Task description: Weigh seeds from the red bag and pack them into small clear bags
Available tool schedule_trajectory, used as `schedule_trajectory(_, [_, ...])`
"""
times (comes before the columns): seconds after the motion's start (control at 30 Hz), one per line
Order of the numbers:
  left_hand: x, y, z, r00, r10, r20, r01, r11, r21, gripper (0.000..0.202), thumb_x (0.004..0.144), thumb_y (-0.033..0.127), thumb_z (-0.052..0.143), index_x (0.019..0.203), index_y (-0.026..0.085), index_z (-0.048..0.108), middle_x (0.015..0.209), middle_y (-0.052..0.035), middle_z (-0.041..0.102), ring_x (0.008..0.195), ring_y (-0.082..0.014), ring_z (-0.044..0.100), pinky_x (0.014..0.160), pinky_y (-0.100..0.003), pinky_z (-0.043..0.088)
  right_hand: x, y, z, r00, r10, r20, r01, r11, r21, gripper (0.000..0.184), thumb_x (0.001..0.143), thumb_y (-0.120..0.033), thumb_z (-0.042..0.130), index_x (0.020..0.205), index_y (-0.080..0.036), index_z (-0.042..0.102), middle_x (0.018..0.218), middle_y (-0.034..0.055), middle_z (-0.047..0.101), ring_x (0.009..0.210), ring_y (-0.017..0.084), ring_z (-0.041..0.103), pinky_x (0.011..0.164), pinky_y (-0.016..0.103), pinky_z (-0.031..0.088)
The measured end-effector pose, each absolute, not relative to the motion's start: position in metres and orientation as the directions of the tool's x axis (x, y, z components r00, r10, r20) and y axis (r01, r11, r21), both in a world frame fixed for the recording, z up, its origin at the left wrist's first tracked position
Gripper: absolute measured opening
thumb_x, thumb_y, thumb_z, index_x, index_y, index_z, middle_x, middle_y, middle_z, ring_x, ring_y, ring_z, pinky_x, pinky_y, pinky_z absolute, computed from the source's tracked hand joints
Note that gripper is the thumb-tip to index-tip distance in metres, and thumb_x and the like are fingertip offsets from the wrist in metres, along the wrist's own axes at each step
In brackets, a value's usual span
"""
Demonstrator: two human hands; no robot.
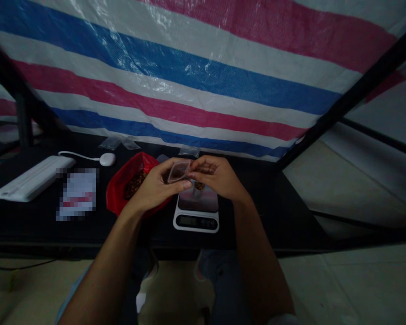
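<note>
A small clear plastic bag (179,171) is held mouth up above the kitchen scale. My left hand (157,185) grips it from the left, thumb across the front. At its right edge, the fingers of my right hand (219,176) are closed on the rim. Beneath the hands is the white digital scale (196,224), its display facing me. A small clear cup (198,188) with brown pieces stands on its plate, partly covered by my right hand. Left of the scale sits an open red bag (117,189) of dark brown pieces, partly behind my left wrist.
A long white device (35,178) and a round white puck on a cable (107,159) lie at the left. Near them is a blurred-out packet (77,194). Several clear bags (111,143) lie along the back, by the striped sheet (189,99). Black frame bars slope at both sides.
</note>
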State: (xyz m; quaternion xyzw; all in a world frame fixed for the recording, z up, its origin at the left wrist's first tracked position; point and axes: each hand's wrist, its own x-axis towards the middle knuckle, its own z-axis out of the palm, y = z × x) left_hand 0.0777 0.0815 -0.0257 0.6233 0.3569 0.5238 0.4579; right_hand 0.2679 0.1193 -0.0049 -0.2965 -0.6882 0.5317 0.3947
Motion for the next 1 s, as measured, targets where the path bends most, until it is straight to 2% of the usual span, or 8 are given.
schedule_trajectory(0.13, [0.078, 0.081, -0.025, 0.138, 0.929, 0.344, 0.0, -0.347, 0.938, 0.042, 0.082, 0.051, 0.081, 0.104, 0.018, 0.067, 0.108, -0.0084, 0.076, 0.102, -0.0249, 0.072, 0.089, -0.035, 0.057, 0.271, 0.122, -0.007, -0.51, 0.844, 0.165, 0.023, 0.205, -0.978, 0.033, 0.075, -0.041, 0.087, 0.086, -0.021, 0.062, 0.071, -0.0034, 0.065, 0.06, 0.013, 0.061, 0.056, 0.025, 0.05])
schedule_trajectory(0.27, [0.072, 0.082, -0.029, 0.044, 0.934, 0.355, 0.087, -0.357, 0.93, 0.036, 0.09, 0.055, 0.068, 0.094, 0.02, 0.059, 0.095, -0.0053, 0.072, 0.09, -0.0217, 0.069, 0.079, -0.032, 0.056, 0.297, 0.127, -0.008, -0.503, 0.846, 0.177, 0.207, 0.317, -0.926, 0.028, 0.078, -0.034, 0.084, 0.094, -0.02, 0.068, 0.09, 0.0024, 0.072, 0.083, 0.017, 0.068, 0.075, 0.031, 0.056])
schedule_trajectory(0.43, [0.062, 0.081, -0.04, 0.203, 0.946, 0.251, 0.481, -0.32, 0.816, 0.039, 0.087, 0.046, 0.067, 0.115, 0.019, 0.058, 0.101, -0.0055, 0.069, 0.09, -0.0245, 0.067, 0.084, -0.038, 0.054, 0.32, 0.135, -0.028, -0.559, 0.829, -0.003, 0.434, 0.289, -0.853, 0.053, 0.066, -0.027, 0.092, 0.113, -0.017, 0.071, 0.11, 0.0088, 0.075, 0.102, 0.023, 0.069, 0.088, 0.037, 0.056])
schedule_trajectory(0.57, [0.06, 0.08, -0.046, 0.326, 0.935, 0.14, 0.536, -0.305, 0.787, 0.044, 0.085, 0.035, 0.063, 0.125, 0.017, 0.056, 0.114, -0.0093, 0.069, 0.1, -0.0274, 0.069, 0.092, -0.041, 0.054, 0.312, 0.138, -0.039, -0.61, 0.792, -0.012, 0.421, 0.311, -0.852, 0.035, 0.072, -0.024, 0.087, 0.103, -0.017, 0.073, 0.103, 0.0066, 0.076, 0.096, 0.021, 0.07, 0.09, 0.037, 0.055])
schedule_trajectory(0.67, [0.056, 0.081, -0.048, 0.369, 0.922, 0.118, 0.511, -0.307, 0.803, 0.044, 0.086, 0.037, 0.063, 0.126, 0.018, 0.058, 0.118, -0.0095, 0.07, 0.104, -0.0281, 0.069, 0.094, -0.042, 0.055, 0.304, 0.136, -0.034, -0.632, 0.775, 0.015, 0.38, 0.326, -0.866, 0.025, 0.076, -0.024, 0.084, 0.097, -0.017, 0.072, 0.101, 0.0063, 0.076, 0.095, 0.02, 0.07, 0.09, 0.037, 0.055])
schedule_trajectory(0.77, [0.054, 0.082, -0.05, 0.397, 0.911, 0.113, 0.492, -0.315, 0.812, 0.048, 0.085, 0.047, 0.07, 0.124, 0.02, 0.062, 0.121, -0.0094, 0.072, 0.108, -0.0297, 0.07, 0.096, -0.043, 0.056, 0.302, 0.133, -0.026, -0.637, 0.77, 0.041, 0.374, 0.355, -0.857, 0.027, 0.076, -0.023, 0.083, 0.1, -0.018, 0.071, 0.105, 0.0071, 0.075, 0.096, 0.021, 0.071, 0.088, 0.037, 0.056])
schedule_trajectory(0.9, [0.06, 0.084, -0.052, 0.359, 0.918, 0.168, 0.544, -0.352, 0.762, 0.077, 0.074, 0.055, 0.083, 0.137, 0.019, 0.059, 0.136, -0.013, 0.068, 0.12, -0.0329, 0.067, 0.104, -0.045, 0.053, 0.302, 0.131, -0.022, -0.634, 0.772, 0.056, 0.375, 0.369, -0.85, 0.032, 0.076, -0.022, 0.082, 0.105, -0.017, 0.069, 0.108, 0.0087, 0.075, 0.098, 0.021, 0.071, 0.086, 0.037, 0.056])
schedule_trajectory(1.0, [0.065, 0.084, -0.053, 0.346, 0.917, 0.198, 0.616, -0.381, 0.689, 0.068, 0.08, 0.056, 0.077, 0.135, 0.017, 0.063, 0.133, -0.0145, 0.071, 0.116, -0.0337, 0.069, 0.101, -0.045, 0.054, 0.303, 0.132, -0.022, -0.631, 0.77, 0.094, 0.347, 0.388, -0.854, 0.031, 0.076, -0.021, 0.082, 0.104, -0.017, 0.069, 0.106, 0.0074, 0.075, 0.098, 0.021, 0.071, 0.09, 0.037, 0.056])
